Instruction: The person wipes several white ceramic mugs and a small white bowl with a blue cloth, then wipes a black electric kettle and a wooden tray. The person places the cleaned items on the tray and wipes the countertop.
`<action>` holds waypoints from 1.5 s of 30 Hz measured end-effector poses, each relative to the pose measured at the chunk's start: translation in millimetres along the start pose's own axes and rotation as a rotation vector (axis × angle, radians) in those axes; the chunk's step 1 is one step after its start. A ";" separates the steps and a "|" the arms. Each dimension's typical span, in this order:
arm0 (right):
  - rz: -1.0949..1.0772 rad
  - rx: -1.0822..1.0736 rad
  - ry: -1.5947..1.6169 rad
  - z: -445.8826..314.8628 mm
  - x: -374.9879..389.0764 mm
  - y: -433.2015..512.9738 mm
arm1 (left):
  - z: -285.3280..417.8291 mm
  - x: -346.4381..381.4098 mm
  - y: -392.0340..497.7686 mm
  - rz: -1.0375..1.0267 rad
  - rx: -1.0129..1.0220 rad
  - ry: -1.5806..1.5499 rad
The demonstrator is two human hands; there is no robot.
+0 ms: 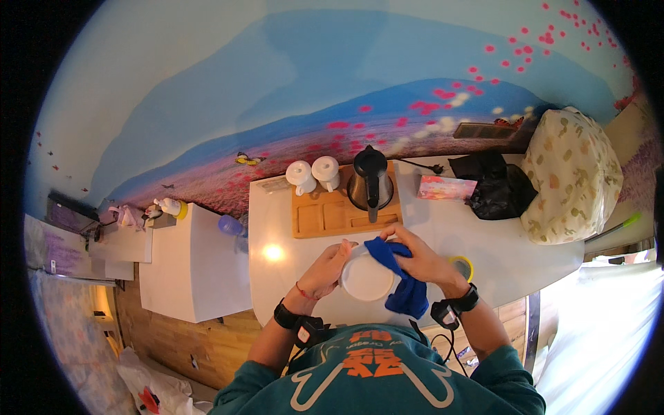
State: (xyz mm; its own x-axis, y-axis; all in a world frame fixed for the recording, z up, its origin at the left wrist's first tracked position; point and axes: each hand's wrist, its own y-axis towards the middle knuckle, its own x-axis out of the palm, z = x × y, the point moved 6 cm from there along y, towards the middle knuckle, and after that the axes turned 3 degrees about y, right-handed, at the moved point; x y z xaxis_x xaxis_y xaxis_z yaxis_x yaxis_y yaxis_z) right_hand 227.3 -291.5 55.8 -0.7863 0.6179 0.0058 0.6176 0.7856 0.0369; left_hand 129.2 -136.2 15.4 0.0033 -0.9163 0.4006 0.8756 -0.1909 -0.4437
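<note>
Just in front of my torso, over the near side of the table, I hold a white round container (368,280); whether it is a bowl or a canister I cannot tell. My left hand (328,268) grips it by its left side, thumb up along the edge. A dark blue cloth (410,294) is pinched in my right hand (423,259) against the container's upper right side. Part of the cloth hangs down beside the container. My right fingertips are partly hidden behind the cloth.
On the white table (472,233), a wooden tray (311,223) bears an electric kettle (381,197) and two white lidded mugs (301,176), (327,174). A tissue pack (446,188), black plastic bag (498,189) and patterned covered bundle (570,176) stand right. A yellow-rimmed round object (461,267) lies by my right wrist.
</note>
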 end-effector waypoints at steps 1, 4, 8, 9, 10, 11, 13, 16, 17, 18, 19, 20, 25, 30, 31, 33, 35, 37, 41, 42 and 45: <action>0.053 0.054 0.047 8.5 -0.2 -1.2 | 2.8 3.4 1.2 -0.005 0.037 -0.092; 0.263 0.041 0.208 20.0 -7.7 -5.1 | 10.7 19.6 4.3 0.098 0.272 -0.276; 0.249 0.010 0.154 15.9 -13.2 -7.9 | 25.5 28.5 -3.0 0.172 0.385 -0.006; 0.200 0.046 0.100 14.6 -15.0 -8.7 | 31.8 23.9 -4.4 0.187 0.371 0.143; 0.115 -0.002 0.041 8.4 -14.7 -8.8 | 33.9 23.1 -5.8 0.110 0.317 0.173; 0.034 -0.011 -0.010 5.2 -14.1 -8.9 | 36.9 24.3 -5.6 0.023 0.295 0.305; -0.070 -0.014 -0.085 2.6 -9.6 -9.4 | 36.2 26.3 -4.7 -0.111 0.220 0.577; -0.024 -0.061 -0.104 2.8 -6.5 -6.1 | 33.0 31.0 2.1 -0.071 0.214 0.501; 0.079 -0.034 -0.030 5.7 -11.2 -5.7 | 28.8 31.8 3.1 -0.030 0.174 0.404; 0.161 0.003 0.053 10.0 -14.3 -5.3 | 28.7 30.2 3.8 0.081 0.212 0.233; 0.262 0.076 0.133 15.8 -20.2 -7.2 | 31.8 31.4 3.8 0.102 0.295 0.117; 0.307 0.037 0.235 15.8 -21.4 -7.3 | 32.2 31.4 4.3 0.128 0.336 0.002; 0.088 0.001 -0.026 5.6 -17.3 -10.0 | 40.6 26.9 4.3 0.051 0.338 0.326; 0.051 0.066 -0.067 5.7 -12.1 -11.8 | 33.3 28.4 7.4 -0.059 0.156 0.224; 0.110 0.133 -0.035 10.6 -13.3 -12.2 | 30.9 30.9 7.5 -0.034 0.152 0.167; 0.377 0.158 0.293 18.3 -17.7 -18.0 | 24.5 41.5 7.2 0.025 0.219 -0.045; 0.522 0.191 0.436 25.1 -18.7 -23.7 | 15.9 53.7 7.6 0.100 0.327 -0.355; 0.534 0.184 0.413 24.5 -21.1 -25.0 | 14.0 52.8 7.8 0.122 0.304 -0.290; 0.159 -0.049 0.062 -2.5 -24.6 -14.1 | 25.2 41.8 4.7 0.016 0.237 0.056; 0.093 -0.019 0.005 -3.8 -24.0 -13.8 | 27.7 39.9 2.9 -0.013 0.220 0.162; -0.064 -0.072 -0.160 -11.1 -19.9 -10.2 | 27.8 42.4 2.8 -0.159 0.150 0.573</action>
State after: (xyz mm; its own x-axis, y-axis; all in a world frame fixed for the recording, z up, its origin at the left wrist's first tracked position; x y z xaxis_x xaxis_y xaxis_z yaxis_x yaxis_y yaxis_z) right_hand 236.5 -312.1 66.4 -0.8076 0.5681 -0.1581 0.5587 0.8229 0.1030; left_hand 145.2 -165.8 53.4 -0.3570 -0.9322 -0.0603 0.9026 -0.3276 -0.2793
